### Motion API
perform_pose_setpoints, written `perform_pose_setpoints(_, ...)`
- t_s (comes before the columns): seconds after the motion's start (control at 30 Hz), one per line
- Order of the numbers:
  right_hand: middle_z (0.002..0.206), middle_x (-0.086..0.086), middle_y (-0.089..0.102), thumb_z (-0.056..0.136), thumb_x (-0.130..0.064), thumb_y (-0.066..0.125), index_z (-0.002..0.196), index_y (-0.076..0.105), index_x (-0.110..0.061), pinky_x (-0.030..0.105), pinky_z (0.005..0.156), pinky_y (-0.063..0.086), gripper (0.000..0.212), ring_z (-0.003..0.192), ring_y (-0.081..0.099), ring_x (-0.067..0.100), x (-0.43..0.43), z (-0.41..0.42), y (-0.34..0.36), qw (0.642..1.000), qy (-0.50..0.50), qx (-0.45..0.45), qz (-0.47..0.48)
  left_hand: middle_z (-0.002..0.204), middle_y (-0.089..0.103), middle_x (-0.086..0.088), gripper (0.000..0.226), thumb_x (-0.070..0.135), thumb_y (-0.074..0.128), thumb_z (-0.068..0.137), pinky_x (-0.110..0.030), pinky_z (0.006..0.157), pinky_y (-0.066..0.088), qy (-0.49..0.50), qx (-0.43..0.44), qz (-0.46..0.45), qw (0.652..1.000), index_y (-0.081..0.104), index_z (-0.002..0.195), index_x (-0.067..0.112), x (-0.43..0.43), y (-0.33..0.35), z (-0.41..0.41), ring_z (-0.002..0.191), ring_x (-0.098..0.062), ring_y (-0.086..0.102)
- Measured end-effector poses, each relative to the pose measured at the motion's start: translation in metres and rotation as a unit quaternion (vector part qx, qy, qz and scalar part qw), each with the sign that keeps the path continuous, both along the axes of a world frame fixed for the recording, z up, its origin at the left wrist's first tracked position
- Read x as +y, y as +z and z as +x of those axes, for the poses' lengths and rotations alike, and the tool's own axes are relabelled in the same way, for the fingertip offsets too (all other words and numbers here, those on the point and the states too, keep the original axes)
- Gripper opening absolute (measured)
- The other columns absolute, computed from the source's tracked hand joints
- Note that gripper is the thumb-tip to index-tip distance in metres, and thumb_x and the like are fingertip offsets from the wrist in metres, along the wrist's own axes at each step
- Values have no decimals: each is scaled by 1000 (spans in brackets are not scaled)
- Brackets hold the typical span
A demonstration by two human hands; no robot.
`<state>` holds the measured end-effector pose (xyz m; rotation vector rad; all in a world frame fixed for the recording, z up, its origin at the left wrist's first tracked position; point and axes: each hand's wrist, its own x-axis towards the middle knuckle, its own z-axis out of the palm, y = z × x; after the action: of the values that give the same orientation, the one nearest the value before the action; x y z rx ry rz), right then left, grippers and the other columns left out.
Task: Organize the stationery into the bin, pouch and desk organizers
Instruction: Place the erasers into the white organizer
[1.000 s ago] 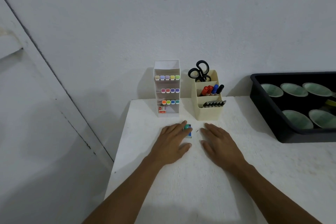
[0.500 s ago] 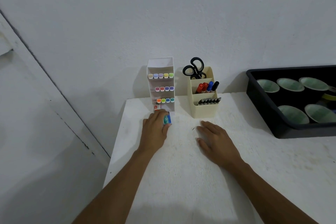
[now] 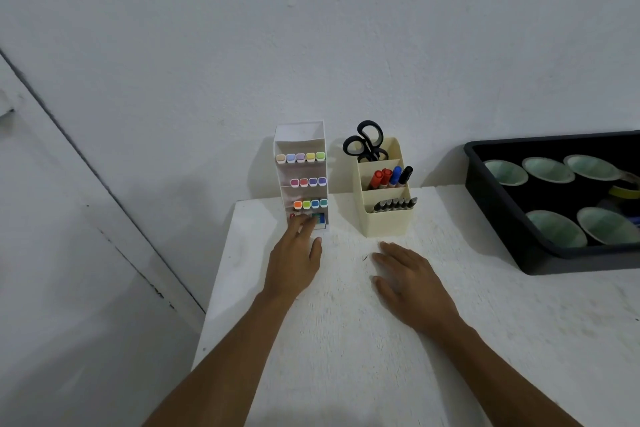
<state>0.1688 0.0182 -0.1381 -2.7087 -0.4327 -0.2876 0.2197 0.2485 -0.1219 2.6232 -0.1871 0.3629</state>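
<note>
Worktop edge is seen just left of the white organizer; bare surface lies nearer. A teal-blue box sits in its lowest tier, touched by straight fingers of the left hand; the right hand is laid flat.

Head-worn wide-angle camera, sole view | looks forward and down from the person's head | close over the white surface, facing the wall | black bin cut off at right edge
</note>
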Motion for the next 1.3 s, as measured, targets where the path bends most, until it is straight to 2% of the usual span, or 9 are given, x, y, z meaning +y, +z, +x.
perform_pose_setpoints(0.17,145,2,49,91,-52,34,133,56,-19,32,110,23,58,135,44,20,0,1,-3,1000,-5,-1,-2,155,30,5,55,39,43,99,-31,113,28,-6,15,28,999,30,149,21,-2,-2,6,141,-16,34)
perform_pose_setpoints(0.37,142,3,51,90,-52,35,131,58,-18,33,109,23,58,132,48,21,0,2,-4,1000,-12,-4,-2,157,24,5,57,39,41,100,-31,113,29,-8,27,47,998,23,151,21,-2,1,10,142,-16,31)
perform_pose_setpoints(0.73,143,2,50,90,-51,35,131,58,-19,35,110,26,57,133,46,20,1,1,-3,1000,-7,0,3,159,20,3,61,42,39,99,-29,102,43,-15,24,87,996,18,152,21,-1,0,12,127,-16,51)
perform_pose_setpoints(0.9,144,1,50,90,-52,35,132,57,-19,36,111,28,57,134,45,19,0,1,-3,1000,-8,6,3,161,11,1,68,42,40,99,-26,97,46,-30,41,79,996,6,153,19,-1,7,9,120,-17,56)
perform_pose_setpoints(1.2,142,3,52,90,-51,37,130,59,-17,35,109,29,57,131,48,20,0,2,-3,1000,-8,-1,6,162,10,1,67,42,38,100,-31,108,36,-13,75,82,994,5,153,19,-4,15,12,138,-21,39)
perform_pose_setpoints(1.3,141,3,52,90,-51,38,130,59,-17,35,109,28,57,131,48,21,0,2,-3,1000,-8,1,13,162,9,1,68,41,39,100,-29,107,36,-12,71,73,995,4,153,19,-3,12,10,136,-21,42)
